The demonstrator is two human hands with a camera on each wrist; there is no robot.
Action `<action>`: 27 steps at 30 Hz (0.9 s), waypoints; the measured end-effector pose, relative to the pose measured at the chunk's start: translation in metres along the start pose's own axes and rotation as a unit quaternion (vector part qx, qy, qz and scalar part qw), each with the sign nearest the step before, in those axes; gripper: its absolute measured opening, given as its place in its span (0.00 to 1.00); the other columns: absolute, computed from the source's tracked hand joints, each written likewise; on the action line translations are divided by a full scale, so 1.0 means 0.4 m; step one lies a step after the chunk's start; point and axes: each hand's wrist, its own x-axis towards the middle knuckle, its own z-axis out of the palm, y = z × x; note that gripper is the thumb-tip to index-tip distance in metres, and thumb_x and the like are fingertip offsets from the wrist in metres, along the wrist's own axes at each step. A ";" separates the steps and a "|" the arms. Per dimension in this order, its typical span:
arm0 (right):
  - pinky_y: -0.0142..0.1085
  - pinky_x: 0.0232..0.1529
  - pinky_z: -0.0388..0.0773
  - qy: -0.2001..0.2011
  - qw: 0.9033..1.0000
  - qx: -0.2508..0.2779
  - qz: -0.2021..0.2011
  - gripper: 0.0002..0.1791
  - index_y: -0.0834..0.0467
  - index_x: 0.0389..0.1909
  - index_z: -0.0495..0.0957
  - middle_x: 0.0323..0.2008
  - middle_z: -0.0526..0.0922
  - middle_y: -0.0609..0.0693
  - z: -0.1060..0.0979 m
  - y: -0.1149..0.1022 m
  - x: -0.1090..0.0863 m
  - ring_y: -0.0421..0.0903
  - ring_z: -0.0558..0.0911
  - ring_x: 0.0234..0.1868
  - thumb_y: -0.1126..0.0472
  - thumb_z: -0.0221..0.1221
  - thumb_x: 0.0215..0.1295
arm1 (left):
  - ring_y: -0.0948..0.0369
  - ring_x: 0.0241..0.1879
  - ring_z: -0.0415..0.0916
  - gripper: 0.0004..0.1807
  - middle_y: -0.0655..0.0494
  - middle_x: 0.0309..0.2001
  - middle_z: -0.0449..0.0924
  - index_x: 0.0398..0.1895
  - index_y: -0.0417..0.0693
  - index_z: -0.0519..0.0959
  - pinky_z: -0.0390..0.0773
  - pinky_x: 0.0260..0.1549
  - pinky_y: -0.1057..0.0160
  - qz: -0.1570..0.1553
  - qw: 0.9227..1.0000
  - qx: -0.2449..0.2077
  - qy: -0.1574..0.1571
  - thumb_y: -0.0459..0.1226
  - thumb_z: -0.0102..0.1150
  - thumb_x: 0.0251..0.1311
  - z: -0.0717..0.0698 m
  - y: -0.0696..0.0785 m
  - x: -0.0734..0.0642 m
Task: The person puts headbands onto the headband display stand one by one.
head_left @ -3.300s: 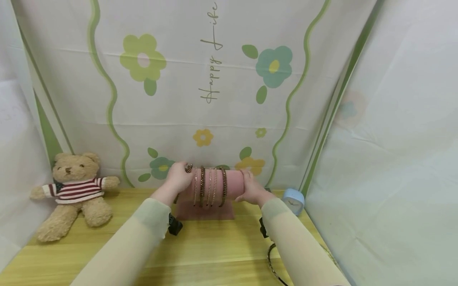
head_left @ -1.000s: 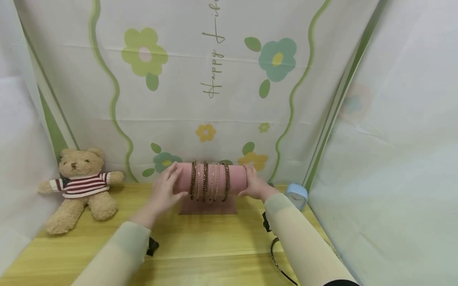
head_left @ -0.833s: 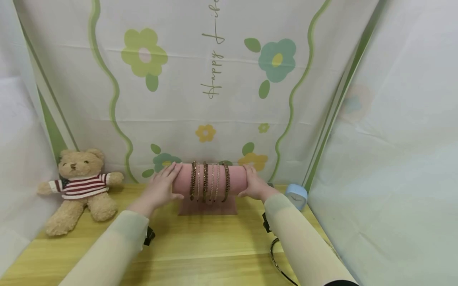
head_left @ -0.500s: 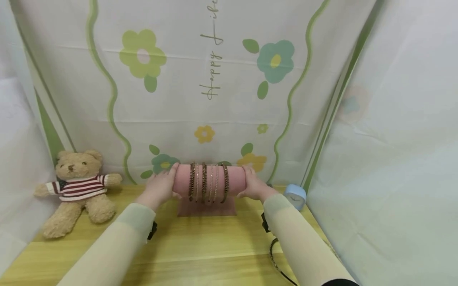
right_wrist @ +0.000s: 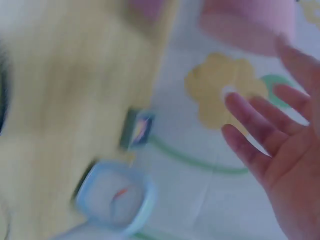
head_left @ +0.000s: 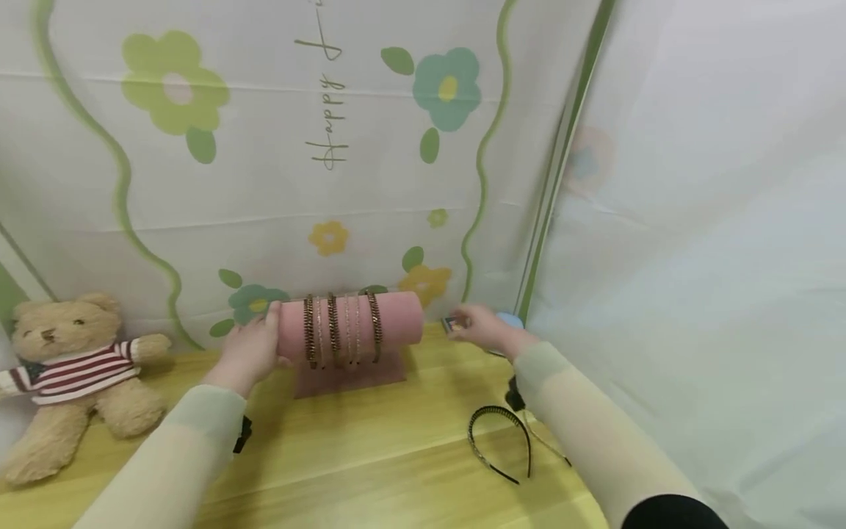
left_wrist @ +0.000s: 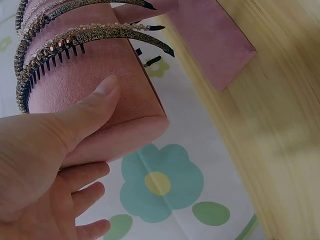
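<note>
A pink headband stand [head_left: 399, 323], a padded roll on a foot, stands by the back cloth. Several headbands [head_left: 333, 330], dark beaded and thin light ones, sit round it. My left hand [head_left: 247, 353] holds the roll's left end; in the left wrist view the thumb [left_wrist: 95, 107] lies along the pink padding, some fingers spread past its end. My right hand [head_left: 485, 328] is off the stand, beside a small dark box [head_left: 452, 325] with a picture on it. In the blurred right wrist view its fingers [right_wrist: 255, 120] are spread and hold nothing.
A dark headband [head_left: 479, 441] lies on the wooden table [head_left: 370, 448], with a thin light one [head_left: 545, 443] partly behind my right forearm. A teddy bear [head_left: 73, 375] sits at the left. A blue clock [right_wrist: 115, 197] stands by the right back edge.
My right hand has left the stand's right end and moved right toward the small box. My left hand has stayed at the left end. The view has turned right, uncovering the table's headband.
</note>
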 end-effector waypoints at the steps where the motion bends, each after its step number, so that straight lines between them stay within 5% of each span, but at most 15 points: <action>1: 0.45 0.52 0.78 -0.013 1.000 -0.017 0.001 0.28 0.59 0.62 0.74 0.53 0.79 0.55 0.003 0.020 -0.019 0.52 0.79 0.52 0.56 0.67 0.63 | 0.30 0.67 0.53 0.67 0.21 0.66 0.55 0.75 0.30 0.35 0.43 0.63 0.28 -0.002 1.000 -0.001 0.001 0.42 0.78 0.46 -0.001 -0.004 -0.001; 4: 0.42 0.43 0.80 -0.052 0.996 -0.070 0.004 0.18 0.61 0.50 0.79 0.39 0.81 0.52 0.038 0.085 -0.077 0.48 0.79 0.41 0.59 0.69 0.60 | 0.29 0.66 0.52 0.68 0.20 0.66 0.55 0.76 0.30 0.35 0.44 0.63 0.28 -0.006 1.000 -0.002 0.004 0.42 0.77 0.46 -0.004 -0.014 -0.005; 11: 0.47 0.39 0.77 -0.065 0.993 -0.097 0.000 0.12 0.64 0.38 0.79 0.33 0.78 0.51 0.151 0.204 -0.159 0.47 0.76 0.35 0.68 0.69 0.53 | 0.29 0.67 0.51 0.67 0.20 0.66 0.54 0.76 0.31 0.34 0.44 0.63 0.28 -0.011 1.000 -0.007 0.003 0.41 0.76 0.48 -0.009 -0.019 -0.008; 17: 0.41 0.32 0.75 -0.030 0.993 -0.114 -0.019 0.10 0.58 0.27 0.75 0.26 0.75 0.45 0.187 0.259 -0.180 0.43 0.73 0.29 0.72 0.67 0.50 | 0.29 0.69 0.46 0.67 0.20 0.68 0.50 0.76 0.33 0.33 0.40 0.64 0.29 -0.015 1.000 -0.012 -0.005 0.41 0.76 0.48 0.000 -0.010 -0.005; 27: 0.40 0.29 0.73 -0.019 0.996 -0.090 0.010 0.10 0.58 0.27 0.75 0.26 0.74 0.46 0.203 0.297 -0.175 0.44 0.72 0.28 0.76 0.61 0.50 | 0.30 0.69 0.48 0.67 0.22 0.68 0.52 0.76 0.33 0.35 0.39 0.64 0.29 -0.014 1.000 -0.007 0.006 0.40 0.77 0.46 0.016 -0.009 -0.001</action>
